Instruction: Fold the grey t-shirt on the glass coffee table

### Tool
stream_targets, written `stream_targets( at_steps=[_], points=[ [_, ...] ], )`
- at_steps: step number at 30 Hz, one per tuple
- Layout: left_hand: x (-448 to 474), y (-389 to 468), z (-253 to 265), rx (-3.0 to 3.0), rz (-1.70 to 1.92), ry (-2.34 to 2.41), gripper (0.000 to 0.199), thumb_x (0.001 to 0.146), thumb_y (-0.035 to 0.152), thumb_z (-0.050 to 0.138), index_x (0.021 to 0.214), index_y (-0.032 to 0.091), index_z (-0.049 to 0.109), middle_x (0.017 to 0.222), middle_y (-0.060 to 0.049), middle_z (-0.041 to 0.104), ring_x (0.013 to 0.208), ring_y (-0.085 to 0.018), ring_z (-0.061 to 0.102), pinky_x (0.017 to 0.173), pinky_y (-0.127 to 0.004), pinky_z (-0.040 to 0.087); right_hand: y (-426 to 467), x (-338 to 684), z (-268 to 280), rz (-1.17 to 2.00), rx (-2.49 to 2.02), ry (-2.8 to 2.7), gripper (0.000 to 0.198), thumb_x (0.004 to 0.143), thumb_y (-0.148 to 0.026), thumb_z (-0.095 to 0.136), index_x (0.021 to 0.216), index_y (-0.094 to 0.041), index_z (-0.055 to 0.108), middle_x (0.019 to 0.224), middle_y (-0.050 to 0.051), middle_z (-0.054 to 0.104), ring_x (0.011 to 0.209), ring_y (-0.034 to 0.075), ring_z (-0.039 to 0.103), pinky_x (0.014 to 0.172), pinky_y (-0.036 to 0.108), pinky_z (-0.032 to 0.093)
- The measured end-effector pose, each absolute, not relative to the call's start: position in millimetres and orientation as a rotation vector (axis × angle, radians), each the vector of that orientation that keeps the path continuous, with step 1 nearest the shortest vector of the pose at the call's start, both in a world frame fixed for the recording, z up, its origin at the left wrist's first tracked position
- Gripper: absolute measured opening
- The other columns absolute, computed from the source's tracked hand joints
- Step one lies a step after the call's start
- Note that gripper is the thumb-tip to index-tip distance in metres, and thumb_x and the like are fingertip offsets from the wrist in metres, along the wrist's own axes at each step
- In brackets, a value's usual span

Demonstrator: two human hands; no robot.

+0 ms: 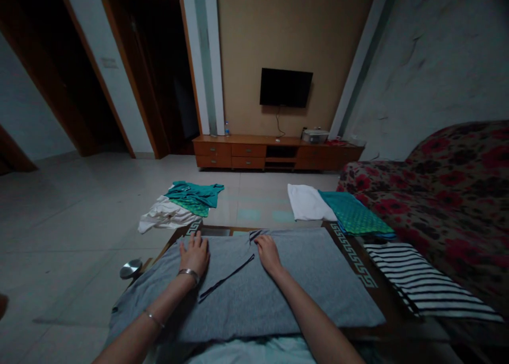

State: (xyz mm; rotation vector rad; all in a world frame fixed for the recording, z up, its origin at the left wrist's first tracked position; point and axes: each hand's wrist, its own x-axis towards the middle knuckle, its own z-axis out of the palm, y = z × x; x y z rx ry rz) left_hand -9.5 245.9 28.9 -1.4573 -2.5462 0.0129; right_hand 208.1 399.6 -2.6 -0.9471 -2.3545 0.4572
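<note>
A grey knit garment lies spread over the low table, its left side hanging past the edge. A thin dark strip runs diagonally across its middle, and a small dark striped trim shows at its far edge. My left hand, with a bangle at the wrist, rests flat on the far left part of the cloth, fingers spread. Beside the striped trim, my right hand has its fingers bent and pinched together on the fabric at the far edge. Its fingertips are partly hidden.
Crumpled green and white clothes lie beyond the table's left corner. At the right are a white folded cloth, a green patterned one and a striped garment. A floral sofa borders the right; a round metal object is at left.
</note>
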Motion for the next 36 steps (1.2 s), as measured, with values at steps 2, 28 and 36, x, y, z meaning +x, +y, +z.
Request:
stream_targets(
  at_steps=[2, 28, 36],
  points=[
    [20, 263, 36, -1.622, -0.044, -2.441, 0.046, 0.089, 0.028, 0.036, 0.133, 0.019, 0.048, 0.152, -0.01, 0.024, 0.141, -0.027, 0.017, 0.107, -0.058, 0.021, 401, 207, 2, 0.38, -0.997, -2.421, 0.03, 0.09, -0.018, 0.043, 0.106, -0.026, 0.066, 0.104, 0.005, 0.062, 0.101, 0.019, 0.051, 0.087, 0.031, 0.041],
    [97, 313, 14, -2.023, 0.067, -2.337, 0.053, 0.092, 0.038, 0.032, 0.143, 0.024, 0.032, 0.152, -0.004, 0.022, 0.141, -0.023, 0.021, 0.111, -0.05, 0.021, 453, 236, 14, 0.266, -1.285, -2.366, 0.019, 0.09, -0.026, 0.047, 0.102, -0.024, 0.061, 0.109, 0.006, 0.057, 0.107, 0.019, 0.046, 0.09, 0.033, 0.036],
    [93, 315, 7, -2.023, 0.021, -2.338, 0.054, 0.092, 0.039, 0.031, 0.144, 0.023, 0.031, 0.152, -0.004, 0.022, 0.141, -0.023, 0.021, 0.11, -0.051, 0.021, 495, 325, 17, 0.269, -1.441, -2.312, 0.021, 0.089, -0.021, 0.047, 0.103, -0.02, 0.062, 0.11, 0.008, 0.06, 0.107, 0.018, 0.049, 0.091, 0.031, 0.038]
  ],
)
